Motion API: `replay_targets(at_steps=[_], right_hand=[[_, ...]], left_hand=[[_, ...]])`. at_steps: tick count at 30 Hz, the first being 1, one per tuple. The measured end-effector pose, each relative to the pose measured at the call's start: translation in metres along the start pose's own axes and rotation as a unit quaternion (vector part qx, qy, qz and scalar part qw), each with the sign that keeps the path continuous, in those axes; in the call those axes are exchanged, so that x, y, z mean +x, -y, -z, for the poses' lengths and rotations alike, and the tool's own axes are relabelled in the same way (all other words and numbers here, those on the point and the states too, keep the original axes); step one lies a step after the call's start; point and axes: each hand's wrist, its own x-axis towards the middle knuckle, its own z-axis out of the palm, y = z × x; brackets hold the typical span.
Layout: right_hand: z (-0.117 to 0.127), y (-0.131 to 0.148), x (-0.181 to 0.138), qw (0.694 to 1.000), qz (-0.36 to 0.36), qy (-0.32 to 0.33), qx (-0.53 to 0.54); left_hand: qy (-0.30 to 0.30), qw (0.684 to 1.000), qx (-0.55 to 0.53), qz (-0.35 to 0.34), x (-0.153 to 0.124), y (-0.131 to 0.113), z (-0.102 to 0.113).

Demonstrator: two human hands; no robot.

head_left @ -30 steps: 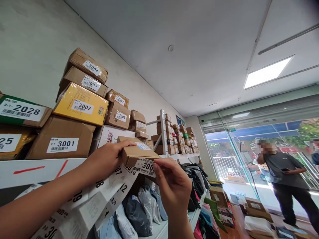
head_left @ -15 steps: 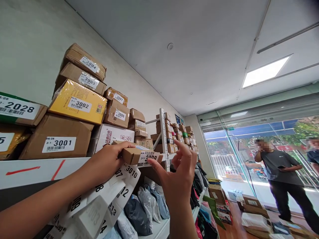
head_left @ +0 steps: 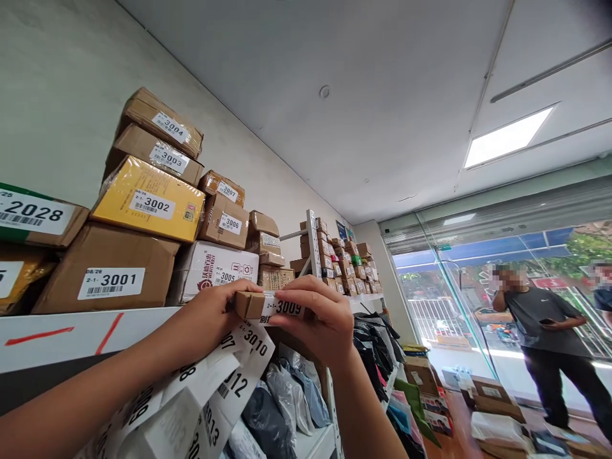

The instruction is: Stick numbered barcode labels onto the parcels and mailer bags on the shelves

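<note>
In front of the shelf, a small cardboard box is held between my two hands. My left hand is closed around its left end. A long strip of numbered paper labels hangs down below that hand; what grips the strip is hidden. Across the box's front edge lies a white label reading 3009. My right hand is closed on the right end, fingers over the top of the label and thumb underneath. Part of the box is hidden behind this hand.
Numbered parcels, such as a brown box and a yellow box, are stacked on the white shelf. Bagged parcels lie on a lower shelf. Packages cover floor at right, near a standing person.
My right hand has moved left and closed from a spread pose onto the labelled end of the box. My left hand keeps hold of the box.
</note>
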Motion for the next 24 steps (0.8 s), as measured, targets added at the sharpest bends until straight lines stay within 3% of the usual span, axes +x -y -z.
replay_targets(at_steps=[4,11,18,21,24], right_hand=[[0.009,-0.003,-0.002,0.999,0.019,0.048,0.006],[0.008,0.019,0.004,0.982,0.023,0.094,-0.161],[0.027,0.023,-0.005,0.982,-0.007,0.112,-0.150],[0.036,0.019,-0.014,0.983,0.005,0.045,-0.180],[0.034,0.002,0.002,0.960,-0.024,-0.153,-0.232]], left_hand=[[-0.004,1.000,-0.014,0.014,0.000,0.001,-0.001],[-0.029,0.999,-0.017,-0.002,-0.001,-0.003,-0.006],[-0.055,0.998,0.025,-0.003,-0.008,-0.014,-0.002],[-0.106,0.990,0.091,0.019,-0.015,-0.019,0.005],[-0.157,0.977,0.131,0.054,-0.031,-0.024,0.011]])
